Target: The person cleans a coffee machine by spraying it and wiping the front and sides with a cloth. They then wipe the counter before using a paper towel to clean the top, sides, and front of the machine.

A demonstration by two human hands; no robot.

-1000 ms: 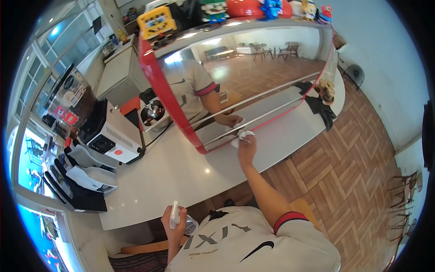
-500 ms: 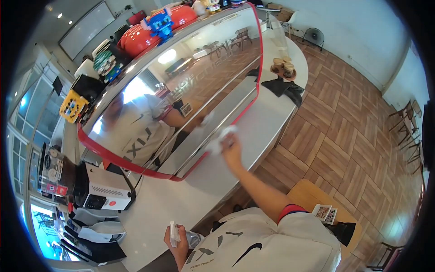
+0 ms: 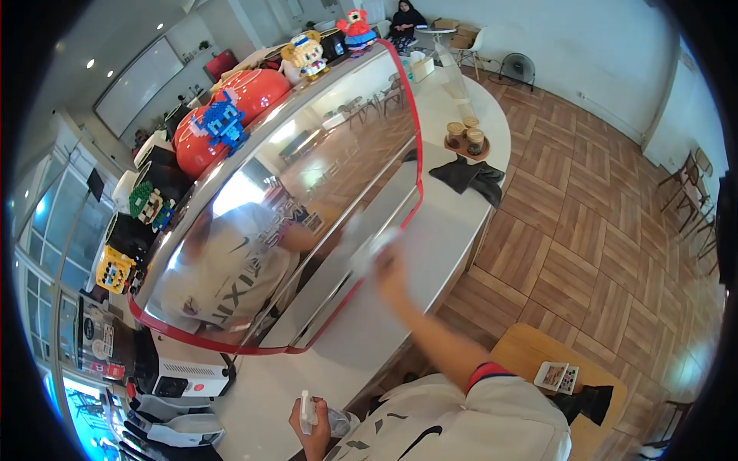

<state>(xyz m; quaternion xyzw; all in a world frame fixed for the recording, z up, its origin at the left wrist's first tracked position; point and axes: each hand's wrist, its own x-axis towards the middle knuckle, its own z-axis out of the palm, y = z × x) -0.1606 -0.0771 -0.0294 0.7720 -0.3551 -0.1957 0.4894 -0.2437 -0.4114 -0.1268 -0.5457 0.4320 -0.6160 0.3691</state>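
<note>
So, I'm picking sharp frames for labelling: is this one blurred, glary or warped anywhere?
Head view: the right hand and its white cloth smear with motion blur against the curved red-trimmed glass case; that glass mirrors the room with a bright glare patch; the left hand and its clear spray bottle are sharp; fisheye bends the white counter, corners black.

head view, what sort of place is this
Most likely a café or snack shop: a curved glass display case with red trim sits on a long white counter, jars stand on a tray near its end, and chairs stand along the wall.
</note>
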